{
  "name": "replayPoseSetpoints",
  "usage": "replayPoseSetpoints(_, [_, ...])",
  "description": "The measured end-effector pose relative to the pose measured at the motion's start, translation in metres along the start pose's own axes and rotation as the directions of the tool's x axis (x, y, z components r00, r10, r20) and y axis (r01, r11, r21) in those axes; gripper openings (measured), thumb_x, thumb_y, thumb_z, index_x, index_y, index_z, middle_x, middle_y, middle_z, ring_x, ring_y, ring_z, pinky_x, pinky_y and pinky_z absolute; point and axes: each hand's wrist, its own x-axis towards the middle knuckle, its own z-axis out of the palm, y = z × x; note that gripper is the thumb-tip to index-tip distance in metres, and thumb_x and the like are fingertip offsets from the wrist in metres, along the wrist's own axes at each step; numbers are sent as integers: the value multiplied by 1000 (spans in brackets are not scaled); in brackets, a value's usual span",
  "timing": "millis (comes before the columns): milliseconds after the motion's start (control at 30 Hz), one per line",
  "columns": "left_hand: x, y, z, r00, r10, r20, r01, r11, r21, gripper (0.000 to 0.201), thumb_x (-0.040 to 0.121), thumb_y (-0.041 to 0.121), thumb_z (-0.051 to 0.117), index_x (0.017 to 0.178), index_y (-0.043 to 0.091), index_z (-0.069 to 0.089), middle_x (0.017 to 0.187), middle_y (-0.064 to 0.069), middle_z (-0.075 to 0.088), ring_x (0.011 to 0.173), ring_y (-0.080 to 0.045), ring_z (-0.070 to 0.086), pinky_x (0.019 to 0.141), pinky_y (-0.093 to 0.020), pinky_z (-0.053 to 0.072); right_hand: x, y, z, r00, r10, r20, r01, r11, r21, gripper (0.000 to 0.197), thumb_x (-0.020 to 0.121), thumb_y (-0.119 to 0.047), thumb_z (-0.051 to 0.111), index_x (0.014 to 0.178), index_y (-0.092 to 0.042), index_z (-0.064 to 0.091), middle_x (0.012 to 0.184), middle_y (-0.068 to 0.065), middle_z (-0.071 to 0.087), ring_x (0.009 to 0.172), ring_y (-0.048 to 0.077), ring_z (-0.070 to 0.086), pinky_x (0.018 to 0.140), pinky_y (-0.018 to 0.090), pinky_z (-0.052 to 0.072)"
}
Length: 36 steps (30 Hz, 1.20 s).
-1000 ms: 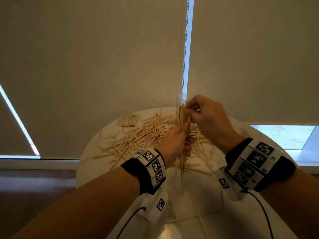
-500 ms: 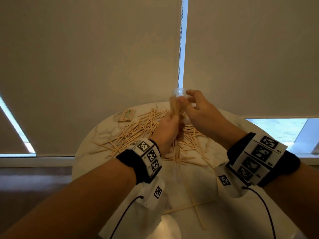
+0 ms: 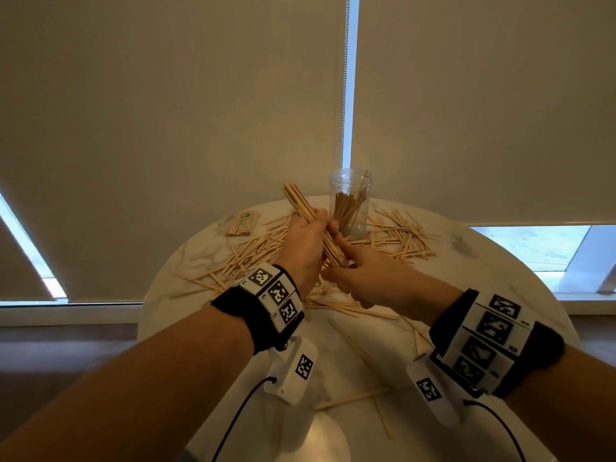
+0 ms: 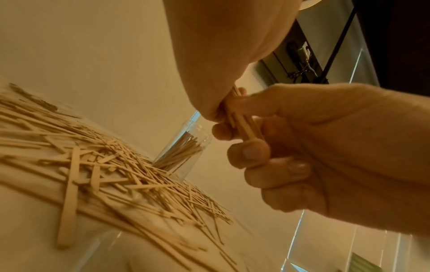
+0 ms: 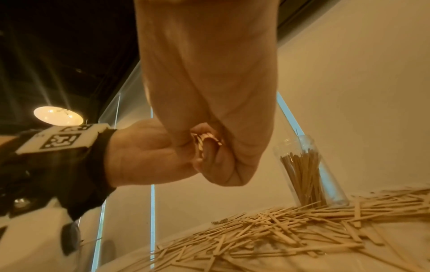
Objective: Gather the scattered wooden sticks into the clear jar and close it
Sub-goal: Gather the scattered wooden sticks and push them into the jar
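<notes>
Loose sticks (image 3: 260, 251) are covering the table's (image 3: 493, 295) far half, crowding the open-mouthed jar (image 3: 350, 201) left, right and near. Both hands are standing directly before it. Near edge is lying mostly bare.

— What colour are the sticks (image 3: 253, 251)?
— Pale tan wood, the same in the bundle (image 3: 301, 208) and inside the clear jar (image 3: 350, 195).
— And the desk (image 3: 483, 271)?
— White, veined with faint grey like marble.
— The wristbands (image 3: 233, 308)?
— Black, carrying white plates (image 3: 273, 293) printed with black square-code patterns.
— Behind it all?
— Plain beige blinds (image 3: 166, 111), with pale blue daylight in the gap (image 3: 350, 95) between them.
</notes>
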Motion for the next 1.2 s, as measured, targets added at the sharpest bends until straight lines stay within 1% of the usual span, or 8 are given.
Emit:
replayPoseSetpoints(133, [-11,-1,6,997,-68,38,67,998,16,28,109,27,37,111,7,57,102,-9,75,90,-20,72,68,-36,59,3,-2,-3,990,-108,-93,84,970,-228,28,98,-36,52,93,-10,62,70,3,56,55,11,47,55,31,41])
replayPoseSetpoints(267, [-14,-8,7,979,-155,132,144,986,88,45,108,32,36,120,3,69,121,0,72,113,-8,62,95,-26,47,6,-7,-2,972,-211,-104,169,933,-318,12,99,-21,48,101,-16,59,74,3,60,60,14,57,51,26,47])
replayPoseSetpoints(467, [-7,-4,-1,972,-189,137,179,980,81,36,93,45,63,95,9,68,99,-5,72,95,-19,64,86,-36,49,6,0,-17,952,-233,-197,99,848,-521,22,100,-33,46,99,-19,63,76,-2,66,60,12,60,56,28,49])
replayPoseSetpoints(600, [15,21,-20,976,-155,-154,152,988,-27,65,84,65,62,125,14,56,108,-6,71,98,-23,65,84,-40,51,1,5,-24,958,-200,-207,18,758,-652,22,95,-36,52,84,-20,64,69,-1,62,62,17,59,59,32,49])
replayPoseSetpoints(733, [14,35,-22,964,-267,8,263,952,154,45,97,51,53,118,12,59,106,-14,75,102,-33,71,96,-51,53,-2,5,-21,961,-228,-156,66,736,-674,11,91,-33,58,81,-29,60,66,-6,57,61,13,57,61,32,53])
replayPoseSetpoints(867, [2,31,-12,942,-314,122,247,891,381,35,101,35,53,106,4,68,96,-16,77,86,-27,75,76,-39,62,4,4,-15,963,-230,-142,53,677,-734,17,91,-35,57,100,-22,65,70,-7,55,69,17,59,66,31,51])
replayPoseSetpoints(1033, [-1,27,-21,895,-409,180,210,741,637,39,95,39,65,101,1,72,88,-17,76,55,-13,67,44,-20,53,9,12,-13,983,-95,-156,-62,628,-775,18,89,-39,57,81,-22,57,69,-5,53,73,21,61,68,33,55])
replayPoseSetpoints(1200, [4,19,-20,917,-337,214,152,790,594,51,79,50,77,98,2,76,83,-17,73,52,-14,59,42,-19,45,10,8,-19,988,-18,-156,-115,595,-795,18,90,-33,57,93,-16,61,75,0,58,76,22,62,70,33,55])
